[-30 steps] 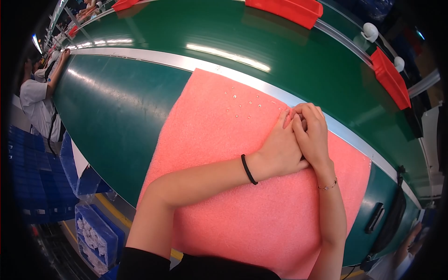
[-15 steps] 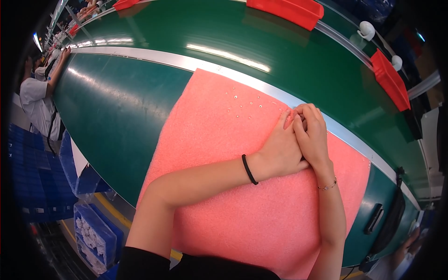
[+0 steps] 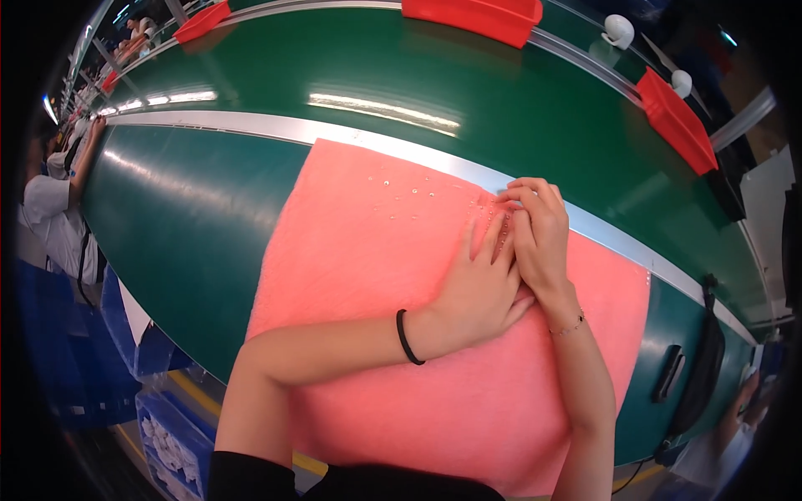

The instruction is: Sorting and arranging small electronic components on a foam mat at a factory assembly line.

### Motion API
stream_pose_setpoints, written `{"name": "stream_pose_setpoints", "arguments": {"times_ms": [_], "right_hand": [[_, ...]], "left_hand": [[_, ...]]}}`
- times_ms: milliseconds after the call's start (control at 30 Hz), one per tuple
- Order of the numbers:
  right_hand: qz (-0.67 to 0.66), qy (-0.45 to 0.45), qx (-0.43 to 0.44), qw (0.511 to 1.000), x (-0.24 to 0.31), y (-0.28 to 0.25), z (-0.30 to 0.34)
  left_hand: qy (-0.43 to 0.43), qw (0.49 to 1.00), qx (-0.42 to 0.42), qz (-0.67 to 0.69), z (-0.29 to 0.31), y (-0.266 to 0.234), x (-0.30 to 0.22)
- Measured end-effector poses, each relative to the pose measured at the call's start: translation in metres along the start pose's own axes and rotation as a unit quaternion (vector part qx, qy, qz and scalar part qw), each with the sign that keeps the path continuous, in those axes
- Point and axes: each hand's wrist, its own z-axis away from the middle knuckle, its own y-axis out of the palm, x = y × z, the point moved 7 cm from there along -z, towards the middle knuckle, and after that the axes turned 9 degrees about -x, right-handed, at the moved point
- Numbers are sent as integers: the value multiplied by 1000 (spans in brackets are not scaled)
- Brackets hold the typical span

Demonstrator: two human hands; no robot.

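Observation:
A pink fleecy cloth (image 3: pixel 359 250) lies spread over the green tabletop. Small shiny ring-like pieces (image 3: pixel 414 191) are scattered on its far part. More of these small pieces (image 3: pixel 504 234) form a line by the fingers of my left hand (image 3: pixel 472 296), which rests flat on the cloth with its fingers apart. My right hand (image 3: pixel 541 238) is just right of it, close against it, fingers bent over the cloth's far edge and thumb apart from them. No held thing is visible in the right hand, though its palm side is hidden.
Beyond a metal rail (image 3: pixel 401 149) runs a shiny green belt (image 3: pixel 351 67). Red bins (image 3: pixel 476 15) and a white rounded part (image 3: pixel 618 32) stand along its far side. A black object (image 3: pixel 668 373) and a black bag (image 3: pixel 703 384) lie at right. A co-worker (image 3: pixel 58 204) is at left.
My left hand's fingers have spread apart, and a line of small pieces now shows beside them. My right hand's fingers have shifted toward the cloth's far edge. The whole view has shifted slightly.

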Motion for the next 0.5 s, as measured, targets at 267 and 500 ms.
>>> {"name": "stream_pose_setpoints", "arguments": {"times_ms": [267, 500], "right_hand": [[18, -24, 30, 999, 1, 3, 2], [35, -35, 43, 998, 8, 5, 2]], "left_hand": [[25, 1000, 12, 11, 2, -3, -7], [22, 1000, -3, 13, 4, -1, -7]]}}
